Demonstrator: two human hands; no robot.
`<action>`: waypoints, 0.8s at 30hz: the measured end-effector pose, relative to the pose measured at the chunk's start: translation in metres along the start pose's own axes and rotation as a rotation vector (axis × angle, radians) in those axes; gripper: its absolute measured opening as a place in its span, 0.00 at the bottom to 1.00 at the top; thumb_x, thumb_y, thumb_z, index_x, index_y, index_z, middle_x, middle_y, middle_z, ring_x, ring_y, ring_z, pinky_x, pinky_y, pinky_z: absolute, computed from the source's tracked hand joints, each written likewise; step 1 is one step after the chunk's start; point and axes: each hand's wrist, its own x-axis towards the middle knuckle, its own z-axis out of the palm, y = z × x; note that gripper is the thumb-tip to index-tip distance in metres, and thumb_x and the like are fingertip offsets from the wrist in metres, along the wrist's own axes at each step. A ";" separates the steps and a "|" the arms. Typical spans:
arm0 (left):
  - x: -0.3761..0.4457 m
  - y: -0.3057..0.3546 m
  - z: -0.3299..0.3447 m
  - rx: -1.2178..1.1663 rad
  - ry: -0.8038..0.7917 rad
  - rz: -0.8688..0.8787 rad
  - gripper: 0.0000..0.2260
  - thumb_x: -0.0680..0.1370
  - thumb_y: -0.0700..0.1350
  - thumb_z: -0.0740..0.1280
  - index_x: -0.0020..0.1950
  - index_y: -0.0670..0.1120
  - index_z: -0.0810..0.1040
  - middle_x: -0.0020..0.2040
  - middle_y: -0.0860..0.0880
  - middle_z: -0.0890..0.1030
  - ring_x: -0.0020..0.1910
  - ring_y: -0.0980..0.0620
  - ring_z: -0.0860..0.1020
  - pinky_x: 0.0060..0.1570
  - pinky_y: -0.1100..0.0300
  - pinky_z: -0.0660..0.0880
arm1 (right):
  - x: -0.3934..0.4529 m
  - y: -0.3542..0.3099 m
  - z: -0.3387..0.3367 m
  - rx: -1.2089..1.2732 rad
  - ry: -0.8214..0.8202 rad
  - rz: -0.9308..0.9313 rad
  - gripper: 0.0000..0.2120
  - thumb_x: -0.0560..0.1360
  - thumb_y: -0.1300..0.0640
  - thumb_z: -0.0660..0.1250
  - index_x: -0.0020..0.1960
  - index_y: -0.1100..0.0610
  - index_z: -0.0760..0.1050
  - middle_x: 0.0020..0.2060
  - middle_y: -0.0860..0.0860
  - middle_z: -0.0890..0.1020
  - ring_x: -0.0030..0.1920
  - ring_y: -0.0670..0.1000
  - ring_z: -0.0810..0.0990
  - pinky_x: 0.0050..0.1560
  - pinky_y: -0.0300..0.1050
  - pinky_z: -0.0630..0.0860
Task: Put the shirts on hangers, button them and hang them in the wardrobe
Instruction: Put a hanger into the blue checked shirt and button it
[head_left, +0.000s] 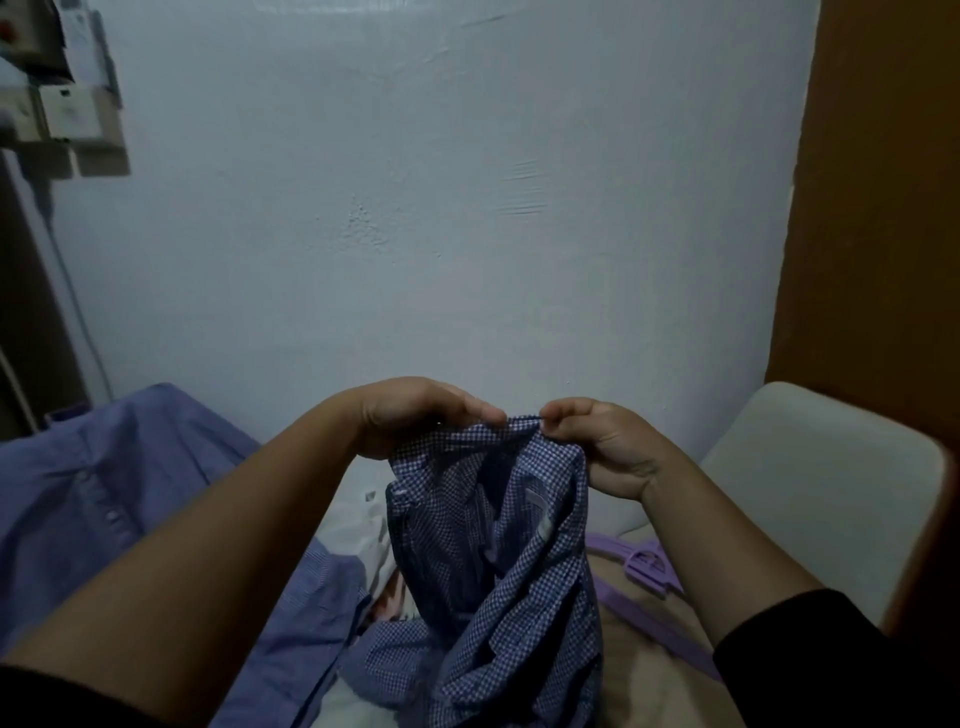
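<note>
A blue-and-white checked shirt (498, 561) hangs crumpled in front of me, lifted off the bed. My left hand (415, 415) pinches its top edge from the left, and my right hand (608, 447) pinches the same edge just to the right, the two hands almost touching. A plain light blue shirt (119, 499) lies spread on the bed at the left, its button placket showing. A purple plastic hanger (649, 564) lies on the bed under my right forearm, partly hidden by the arm and the checked shirt.
A pale painted wall fills the view ahead. A brown wooden panel (872, 208) stands at the right, with a white cushion (821, 483) at its foot. Boxes and a cable (67, 119) hang on the wall at the upper left.
</note>
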 end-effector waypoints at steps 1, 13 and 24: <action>-0.001 0.001 0.000 0.042 -0.017 -0.031 0.22 0.78 0.34 0.54 0.42 0.47 0.87 0.47 0.43 0.85 0.45 0.46 0.82 0.52 0.51 0.78 | 0.000 0.000 -0.002 -0.022 -0.012 0.013 0.22 0.73 0.76 0.57 0.30 0.60 0.81 0.31 0.56 0.81 0.34 0.52 0.81 0.37 0.41 0.80; 0.009 0.031 -0.027 0.252 -0.005 -0.049 0.08 0.69 0.36 0.70 0.44 0.45 0.87 0.50 0.42 0.84 0.49 0.45 0.83 0.49 0.53 0.81 | -0.020 -0.002 -0.040 -0.216 -0.162 0.266 0.27 0.40 0.59 0.85 0.38 0.62 0.84 0.38 0.57 0.85 0.38 0.53 0.84 0.39 0.44 0.81; 0.000 0.037 -0.079 0.524 0.316 0.055 0.14 0.70 0.36 0.74 0.48 0.54 0.84 0.46 0.58 0.83 0.47 0.56 0.80 0.41 0.70 0.76 | -0.006 -0.041 -0.040 -0.638 0.053 0.235 0.16 0.71 0.72 0.66 0.52 0.57 0.82 0.55 0.59 0.82 0.55 0.56 0.80 0.53 0.48 0.80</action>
